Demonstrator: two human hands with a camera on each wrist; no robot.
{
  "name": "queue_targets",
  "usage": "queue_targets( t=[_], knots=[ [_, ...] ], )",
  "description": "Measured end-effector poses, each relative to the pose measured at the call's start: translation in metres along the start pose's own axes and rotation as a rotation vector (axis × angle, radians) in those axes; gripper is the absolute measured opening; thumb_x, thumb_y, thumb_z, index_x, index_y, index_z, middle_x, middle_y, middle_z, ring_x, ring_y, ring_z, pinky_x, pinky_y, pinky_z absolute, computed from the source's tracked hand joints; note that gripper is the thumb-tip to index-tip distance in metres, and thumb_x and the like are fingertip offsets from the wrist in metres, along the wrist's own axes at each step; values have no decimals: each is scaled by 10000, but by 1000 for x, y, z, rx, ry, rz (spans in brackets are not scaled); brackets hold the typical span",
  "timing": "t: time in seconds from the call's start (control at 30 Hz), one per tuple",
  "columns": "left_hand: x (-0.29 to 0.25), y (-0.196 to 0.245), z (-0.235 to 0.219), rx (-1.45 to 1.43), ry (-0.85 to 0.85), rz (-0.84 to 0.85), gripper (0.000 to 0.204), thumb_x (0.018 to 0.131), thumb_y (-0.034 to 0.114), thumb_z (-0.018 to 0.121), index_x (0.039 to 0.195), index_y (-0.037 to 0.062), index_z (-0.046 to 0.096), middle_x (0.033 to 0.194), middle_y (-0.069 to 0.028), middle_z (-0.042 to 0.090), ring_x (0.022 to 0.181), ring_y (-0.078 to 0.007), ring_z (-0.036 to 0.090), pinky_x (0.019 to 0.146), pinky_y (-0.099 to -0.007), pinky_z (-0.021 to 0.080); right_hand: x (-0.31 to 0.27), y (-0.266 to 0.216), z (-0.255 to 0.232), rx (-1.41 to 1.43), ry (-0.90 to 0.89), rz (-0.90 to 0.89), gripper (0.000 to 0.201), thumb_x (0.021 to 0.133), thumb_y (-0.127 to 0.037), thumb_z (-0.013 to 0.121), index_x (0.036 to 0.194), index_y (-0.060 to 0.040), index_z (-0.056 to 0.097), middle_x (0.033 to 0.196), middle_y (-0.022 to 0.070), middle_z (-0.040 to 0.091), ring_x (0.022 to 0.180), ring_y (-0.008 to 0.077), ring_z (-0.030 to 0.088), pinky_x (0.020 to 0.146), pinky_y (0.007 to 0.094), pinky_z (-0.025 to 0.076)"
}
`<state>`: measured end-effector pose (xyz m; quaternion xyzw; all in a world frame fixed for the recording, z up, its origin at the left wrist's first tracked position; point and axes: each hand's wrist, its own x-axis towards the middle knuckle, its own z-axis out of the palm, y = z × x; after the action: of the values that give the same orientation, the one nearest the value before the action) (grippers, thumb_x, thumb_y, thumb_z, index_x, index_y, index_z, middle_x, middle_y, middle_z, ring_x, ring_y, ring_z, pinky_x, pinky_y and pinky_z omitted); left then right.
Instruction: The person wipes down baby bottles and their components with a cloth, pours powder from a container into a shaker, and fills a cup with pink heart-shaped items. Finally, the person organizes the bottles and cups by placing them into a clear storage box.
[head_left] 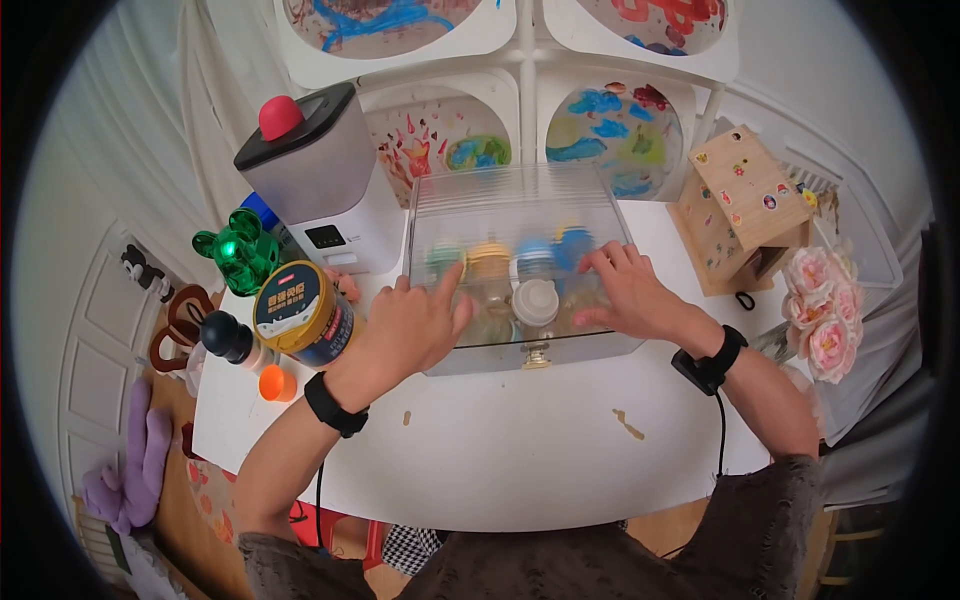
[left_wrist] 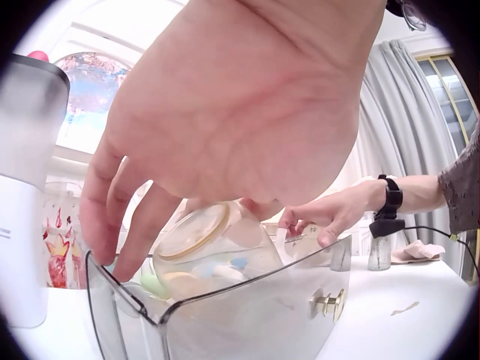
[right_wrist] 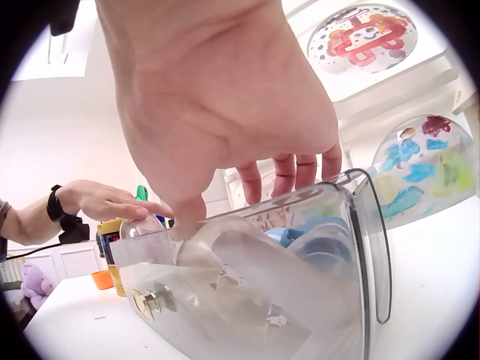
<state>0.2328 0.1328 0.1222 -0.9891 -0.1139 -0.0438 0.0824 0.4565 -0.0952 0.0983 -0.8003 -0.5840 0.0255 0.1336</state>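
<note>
A clear plastic box (head_left: 590,350) with a gold knob on its front stands before me. Its ribbed lid (head_left: 500,190) lies toward the back. Inside are several clear containers with green, yellow and blue tops, and a white round cap (head_left: 535,302) stands out near the front. My left hand (head_left: 415,325) reaches over the box's left side with fingers extended. On the opposite side my right hand (head_left: 640,295) spreads its fingers over the right part of the box. In the right wrist view, that hand's fingertips (right_wrist: 251,187) are right at the box's rim.
A grey and white appliance (head_left: 340,190), a green shiny bear figure (head_left: 245,252), a gold-lidded tub (head_left: 300,310), a dark-capped bottle (head_left: 228,338) and an orange cup (head_left: 277,383) stand on the left. On the right are a wooden house (head_left: 745,205) and pink flowers (head_left: 825,310).
</note>
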Motion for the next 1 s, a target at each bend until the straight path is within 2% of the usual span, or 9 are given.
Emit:
queue_targets(
  t=[0.27, 0.37, 0.43, 0.57, 0.67, 0.73, 0.77, 0.9, 1.0],
  knots=[
    [-9, -5, -25, -165, -82, -69, 674, 1033, 513, 476, 1452, -15, 467, 754, -221, 692, 819, -456, 676, 796, -569, 505, 1, 3, -13, 96, -69, -5, 541, 918, -424, 728, 1297, -102, 517, 1271, 151, 486, 1174, 359, 449, 1043, 450, 374],
    [-11, -7, -29, -67, -57, -53, 590, 1040, 466, 494, 1438, 31, 496, 836, -214, 696, 841, -446, 676, 821, -519, 512, -1, 4, -18, 157, -64, -38, 503, 955, -406, 687, 1291, -70, 523, 1256, 165, 505, 1166, 360, 461, 1049, 456, 383],
    [-10, -12, -24, -123, 53, 14, 490, 1039, 402, 525, 1390, 61, 546, 947, -210, 690, 906, -428, 674, 852, -504, 511, 0, 8, -19, 200, -71, -10, 478, 962, -376, 682, 1291, -68, 525, 1254, 165, 511, 1163, 358, 468, 1042, 449, 394],
    [2, -21, -19, -251, 59, 15, 410, 1028, 346, 560, 1335, 76, 594, 1063, -206, 671, 1005, -407, 654, 876, -516, 508, -2, 14, -18, 207, -17, 0, 410, 977, -297, 667, 1288, -67, 531, 1240, 167, 524, 1149, 358, 484, 1024, 432, 417],
    [9, -23, -17, -328, 95, 67, 406, 1012, 337, 590, 1308, 61, 613, 1158, -215, 645, 1090, -393, 623, 916, -517, 502, 0, 15, -18, 198, -11, 15, 399, 966, -288, 681, 1275, -77, 541, 1233, 170, 518, 1139, 363, 486, 996, 444, 424],
    [13, -19, -19, -323, 38, 91, 431, 999, 344, 611, 1320, 57, 605, 1213, -208, 627, 1148, -388, 595, 946, -488, 501, 1, 10, -10, 106, 11, 9, 401, 956, -289, 694, 1267, -82, 547, 1235, 173, 513, 1128, 367, 486, 982, 447, 422],
    [15, -16, -18, -326, 36, 91, 431, 999, 344, 611, 1320, 57, 605, 1213, -208, 627, 1148, -388, 595, 946, -488, 501, 2, 8, -7, 14, 33, 4, 404, 946, -290, 707, 1259, -87, 552, 1236, 175, 508, 1117, 370, 486, 968, 451, 421],
    [20, -5, -14, -349, -11, 205, 458, 978, 333, 644, 1342, 60, 591, 1216, -205, 634, 1160, -395, 589, 985, -470, 487, 8, 1, -8, -5, -32, 59, 442, 916, -300, 740, 1262, -117, 534, 1241, 152, 494, 1114, 357, 483, 991, 448, 406],
    [26, 4, -10, -339, -11, 249, 465, 965, 336, 662, 1337, 65, 594, 1216, -202, 636, 1155, -399, 590, 988, -464, 486, 19, 4, -11, 13, -108, 70, 455, 904, -294, 753, 1266, -116, 543, 1260, 171, 489, 1127, 366, 471, 953, 459, 401]
  ],
)
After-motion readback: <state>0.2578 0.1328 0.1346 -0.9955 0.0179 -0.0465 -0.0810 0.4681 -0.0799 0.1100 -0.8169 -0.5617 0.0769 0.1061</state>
